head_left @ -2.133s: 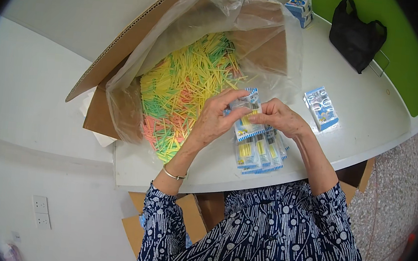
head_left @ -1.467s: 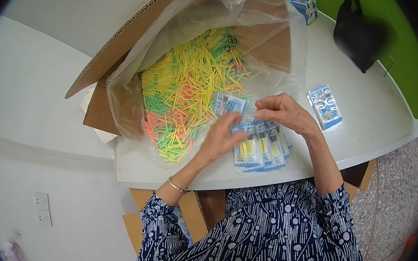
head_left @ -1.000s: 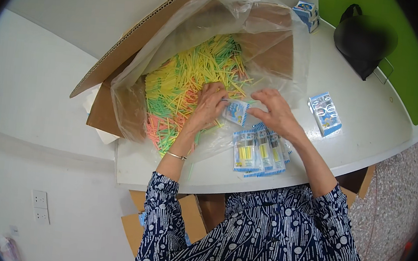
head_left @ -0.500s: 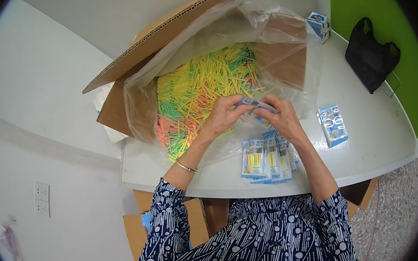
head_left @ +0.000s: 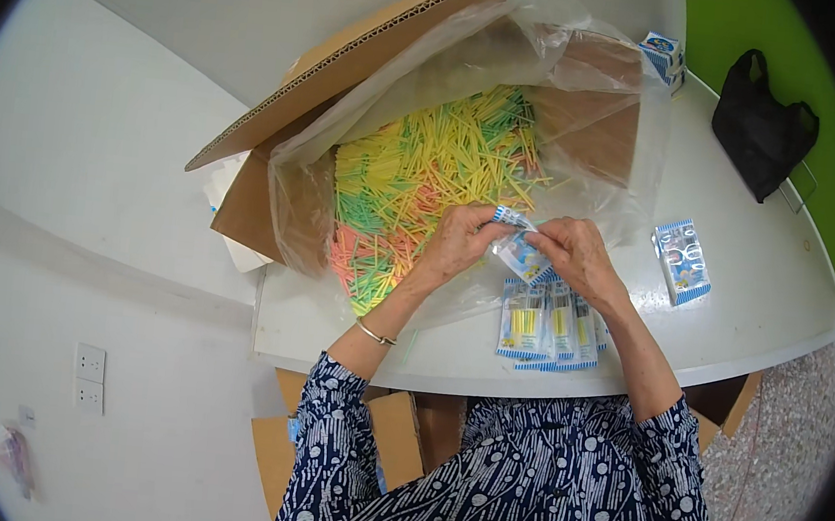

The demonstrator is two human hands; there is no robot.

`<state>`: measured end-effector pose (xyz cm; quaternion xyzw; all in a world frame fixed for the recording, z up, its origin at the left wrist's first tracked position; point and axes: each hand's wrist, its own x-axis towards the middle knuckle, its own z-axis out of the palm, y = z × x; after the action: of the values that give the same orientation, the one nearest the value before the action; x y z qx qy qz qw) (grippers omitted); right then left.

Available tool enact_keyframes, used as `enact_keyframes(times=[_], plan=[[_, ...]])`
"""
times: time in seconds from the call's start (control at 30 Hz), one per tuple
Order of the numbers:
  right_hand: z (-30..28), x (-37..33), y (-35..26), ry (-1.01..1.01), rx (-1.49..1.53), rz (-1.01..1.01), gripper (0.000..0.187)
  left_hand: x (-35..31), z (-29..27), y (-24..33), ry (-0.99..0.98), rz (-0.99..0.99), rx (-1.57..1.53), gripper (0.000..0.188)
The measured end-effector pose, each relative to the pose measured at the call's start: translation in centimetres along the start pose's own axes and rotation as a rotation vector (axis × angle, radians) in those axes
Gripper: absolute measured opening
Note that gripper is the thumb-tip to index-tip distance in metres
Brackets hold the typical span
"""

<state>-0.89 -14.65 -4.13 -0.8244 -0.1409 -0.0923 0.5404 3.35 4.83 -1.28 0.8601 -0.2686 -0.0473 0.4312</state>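
A small clear plastic packet (head_left: 523, 259) with blue-striped ends is pinched between my two hands over the white table. My left hand (head_left: 459, 242) grips its upper left end, thumb against fingers. On the other side my right hand (head_left: 581, 260) pinches the packet's upper right edge. Just below lies an overlapping group of filled packets (head_left: 552, 326) with yellow sticks showing through their windows. Beyond my left hand, short thin sticks (head_left: 427, 166) in yellow, green and pink are heaped in a cardboard box lined with a clear plastic bag (head_left: 575, 190).
The box's raised cardboard flap (head_left: 356, 69) leans at the back left. On the right of the table (head_left: 736, 291) lies a stack of flat packets (head_left: 682, 261). A black bag (head_left: 763, 133) and a small blue-and-white box (head_left: 661, 55) stand farther back. Open cartons (head_left: 395, 439) sit below the table edge.
The packet has tilted from nearly flat to hanging down, so its printed front shows. Both hands have come lower and nearer. The whole view has shifted slightly.
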Motion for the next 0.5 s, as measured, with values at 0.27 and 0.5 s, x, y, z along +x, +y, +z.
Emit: enact_keyframes(times=[0.27,0.5], plan=[[-1.1,0.1,-0.3,-0.084,0.139,0.136,0.027,1.1,-4.9,-2.3,-0.078,-0.103,-0.102,0.027],[-2.2,-0.6,-1.3,-0.137,0.373,0.237,0.028,2.8,-14.1,-12.0,0.132,-0.049,1.325,0.026]])
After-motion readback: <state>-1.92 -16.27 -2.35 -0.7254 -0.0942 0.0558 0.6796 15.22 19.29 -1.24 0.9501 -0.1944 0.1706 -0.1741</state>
